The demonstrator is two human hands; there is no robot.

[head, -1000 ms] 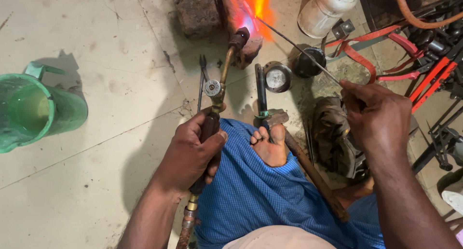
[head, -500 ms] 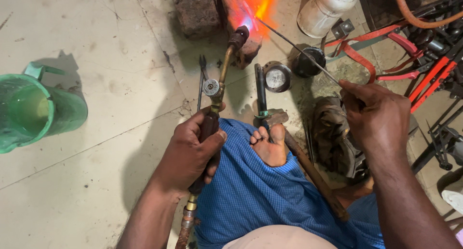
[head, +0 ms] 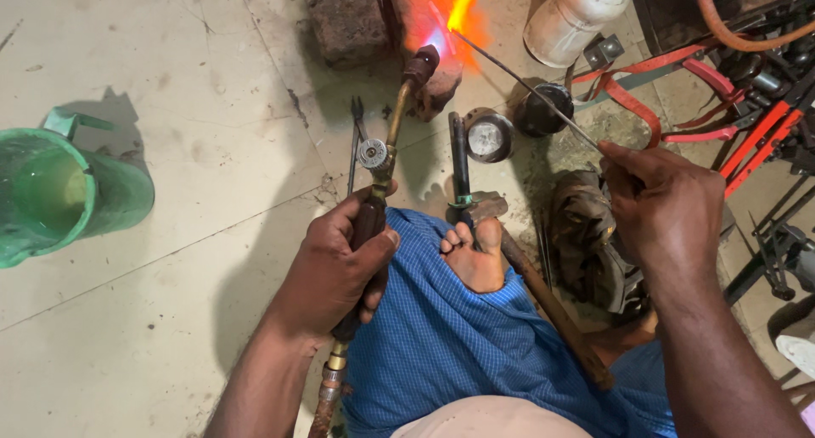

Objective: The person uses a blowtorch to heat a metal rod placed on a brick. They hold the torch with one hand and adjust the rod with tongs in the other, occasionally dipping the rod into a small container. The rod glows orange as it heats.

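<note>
The left hand [head: 335,268] has its fingers wrapped tight round the dark grip of a gas torch [head: 382,162], thumb lying along the top, forearm rising from the lower edge. The torch's brass neck slants up and away to its nozzle, where an orange flame [head: 450,14] burns against a brick [head: 350,15] on the concrete floor [head: 170,90]. The right hand [head: 662,209] pinches a thin metal rod [head: 526,90] between thumb and fingertips — wrist bent inward, the rod's far tip in the flame. A hammer [head: 543,298] lies by the bare foot [head: 475,255]; a green jug [head: 59,192] stands well apart at left.
</note>
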